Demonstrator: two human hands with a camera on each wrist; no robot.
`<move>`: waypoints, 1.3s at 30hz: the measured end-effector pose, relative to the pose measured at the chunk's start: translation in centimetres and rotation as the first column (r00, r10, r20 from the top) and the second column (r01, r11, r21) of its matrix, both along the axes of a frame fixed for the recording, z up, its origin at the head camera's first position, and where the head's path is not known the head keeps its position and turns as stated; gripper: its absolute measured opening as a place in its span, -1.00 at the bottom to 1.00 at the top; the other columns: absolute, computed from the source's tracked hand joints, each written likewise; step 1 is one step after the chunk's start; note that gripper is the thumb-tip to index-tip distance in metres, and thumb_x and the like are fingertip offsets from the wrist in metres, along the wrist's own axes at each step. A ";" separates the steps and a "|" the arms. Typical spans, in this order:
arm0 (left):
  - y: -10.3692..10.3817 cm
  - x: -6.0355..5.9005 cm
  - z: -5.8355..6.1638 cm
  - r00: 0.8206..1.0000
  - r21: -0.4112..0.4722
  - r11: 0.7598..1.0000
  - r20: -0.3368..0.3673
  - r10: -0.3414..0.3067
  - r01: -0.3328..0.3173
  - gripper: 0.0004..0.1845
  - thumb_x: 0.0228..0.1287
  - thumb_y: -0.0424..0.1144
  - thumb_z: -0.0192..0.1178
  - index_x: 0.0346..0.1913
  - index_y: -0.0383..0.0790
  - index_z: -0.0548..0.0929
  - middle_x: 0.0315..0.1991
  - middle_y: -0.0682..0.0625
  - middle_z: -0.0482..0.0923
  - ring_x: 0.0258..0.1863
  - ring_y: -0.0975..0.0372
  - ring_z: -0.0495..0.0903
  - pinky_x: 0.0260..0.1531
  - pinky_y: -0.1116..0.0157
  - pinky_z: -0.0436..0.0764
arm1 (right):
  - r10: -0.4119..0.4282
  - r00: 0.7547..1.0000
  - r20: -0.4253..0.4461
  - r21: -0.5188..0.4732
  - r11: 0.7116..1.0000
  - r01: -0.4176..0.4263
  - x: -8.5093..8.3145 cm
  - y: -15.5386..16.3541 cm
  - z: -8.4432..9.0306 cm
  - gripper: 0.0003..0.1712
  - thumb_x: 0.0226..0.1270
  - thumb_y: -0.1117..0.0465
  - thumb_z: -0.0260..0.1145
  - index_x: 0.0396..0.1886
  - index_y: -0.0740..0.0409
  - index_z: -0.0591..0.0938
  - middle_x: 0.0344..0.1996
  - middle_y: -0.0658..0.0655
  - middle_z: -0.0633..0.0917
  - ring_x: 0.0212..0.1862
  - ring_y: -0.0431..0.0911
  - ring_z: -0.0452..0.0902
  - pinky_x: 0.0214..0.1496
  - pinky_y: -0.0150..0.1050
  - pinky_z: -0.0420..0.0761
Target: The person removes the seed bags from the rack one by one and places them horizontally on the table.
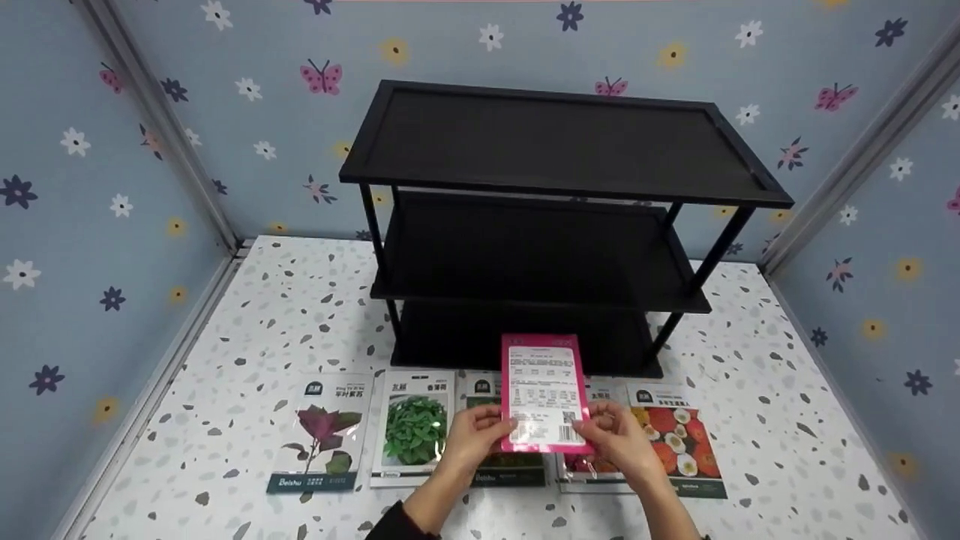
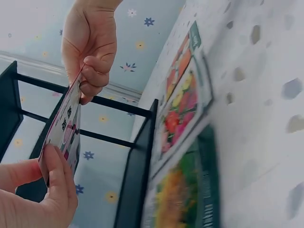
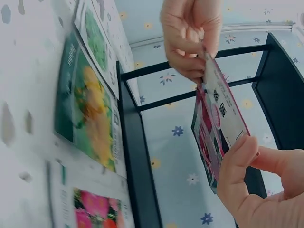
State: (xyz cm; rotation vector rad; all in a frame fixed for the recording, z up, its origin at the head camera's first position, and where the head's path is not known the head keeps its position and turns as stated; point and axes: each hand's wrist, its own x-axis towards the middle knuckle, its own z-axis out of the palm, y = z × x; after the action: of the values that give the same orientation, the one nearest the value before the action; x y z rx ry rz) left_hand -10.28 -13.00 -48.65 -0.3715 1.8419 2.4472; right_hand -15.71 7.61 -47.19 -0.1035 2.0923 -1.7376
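Observation:
Both hands hold a pink-edged seed packet (image 1: 541,390) up in front of the black shelf, its white printed back with barcode facing the head camera. My left hand (image 1: 474,439) pinches the lower left edge between thumb and fingers. At the lower right edge, my right hand (image 1: 621,442) does the same. The right wrist view shows a pink-flower picture (image 3: 205,128) on the packet's underside. Below the hands, a yellow-flower seed packet (image 3: 92,107) and a pink-and-red-flower packet (image 2: 179,114) lie on the table, partly hidden from the head camera.
A black three-tier shelf (image 1: 555,142) stands at the back of the speckled table (image 1: 202,435). In the front row lie a purple-leaf packet (image 1: 319,435), a green-leaf packet (image 1: 414,429) and an orange-and-white-flower packet (image 1: 682,442). Flower-patterned walls (image 1: 480,45) enclose the back and sides.

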 end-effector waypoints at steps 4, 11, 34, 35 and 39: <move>0.2 0.4 -1.3 1.000 -0.019 1.000 0.016 0.023 -0.023 -0.69 0.07 -0.48 0.16 -0.13 -0.60 0.44 -0.39 -0.14 0.58 -0.44 0.21 0.58 -0.36 0.26 0.60 | -0.022 1.000 -0.015 0.026 0.999 0.022 0.7 -0.1 -0.9 -0.58 0.09 0.31 0.29 -0.13 0.42 0.34 -0.57 0.09 0.55 -0.60 -0.18 0.45 -0.64 -0.39 0.50; 0.3 0.6 -1.1 0.994 -0.171 0.981 -0.068 0.084 -0.095 -0.72 -0.02 -0.47 0.22 -0.20 -0.57 0.52 -0.41 -0.19 0.59 -0.45 0.18 0.57 -0.42 0.31 0.60 | -0.016 0.986 -0.166 0.112 0.993 0.035 1.1 -0.4 -1.9 -0.55 0.10 0.31 0.29 -0.08 0.47 0.37 -0.52 0.15 0.58 -0.54 -0.14 0.48 -0.55 -0.32 0.56; 2.6 1.5 -2.1 0.562 -0.636 0.108 -0.739 -0.373 -0.765 -0.79 -0.17 -0.43 0.13 -0.38 -0.25 0.68 -0.46 0.01 0.48 -0.47 0.26 0.47 -0.49 0.39 0.50 | -0.119 0.986 -0.115 -0.210 0.973 0.093 3.2 -3.6 -0.8 -0.42 0.31 0.20 0.10 0.08 0.63 0.22 -0.07 0.49 0.47 -0.11 0.03 0.54 -0.10 -0.11 0.54; 2.5 1.4 -2.2 0.547 -0.621 0.090 -0.742 -0.388 -0.779 -0.78 -0.14 -0.42 0.08 -0.38 -0.25 0.68 -0.44 0.00 0.48 -0.46 0.25 0.47 -0.48 0.39 0.50 | -0.139 0.986 -0.094 -0.226 0.967 0.115 2.7 -3.4 -2.5 -0.42 0.29 0.16 0.12 0.08 0.58 0.25 -0.09 0.44 0.51 -0.12 0.02 0.55 -0.11 -0.12 0.54; 2.5 1.4 -2.7 0.513 -0.582 0.037 -0.744 -0.428 -0.812 -0.74 -0.11 -0.40 0.00 -0.36 -0.25 0.68 -0.40 -0.03 0.53 -0.42 0.22 0.51 -0.43 0.37 0.53 | -0.165 0.982 -0.089 -0.349 0.929 0.124 1.4 -2.5 -8.0 -0.49 0.28 0.13 0.14 0.02 0.48 0.33 -0.19 0.35 0.59 -0.16 0.06 0.56 -0.14 -0.14 0.56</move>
State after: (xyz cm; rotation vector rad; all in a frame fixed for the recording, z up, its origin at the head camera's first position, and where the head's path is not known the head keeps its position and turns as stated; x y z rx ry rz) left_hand -8.90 -10.51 -51.38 0.8346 4.0283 0.4612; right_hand -14.35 5.08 -55.15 -0.1584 1.8938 -2.2243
